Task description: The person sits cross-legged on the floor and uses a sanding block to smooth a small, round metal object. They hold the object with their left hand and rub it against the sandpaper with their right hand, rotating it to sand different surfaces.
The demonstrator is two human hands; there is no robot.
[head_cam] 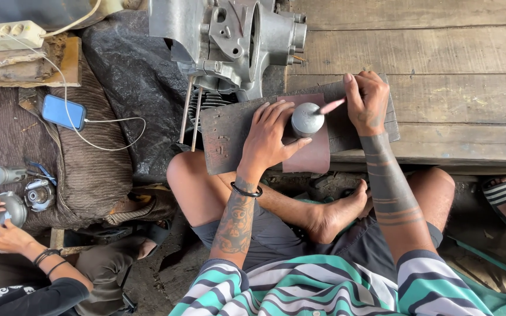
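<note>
Engine casing point(229, 41) looms above the dark board point(229, 131). On the board lies reddish sandpaper point(308, 155) bearing a metal piston point(307, 119), gripped by the left hand point(267, 137). Right hand point(369, 105), beside the piston, pinches the sandpaper's curled corner. A phone point(63, 112) lies far left of the board.

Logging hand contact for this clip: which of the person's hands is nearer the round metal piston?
Left. The left hand grips the round metal piston on the sandpaper sheet. The right hand is beside it, pinning the sheet's far side.
</note>
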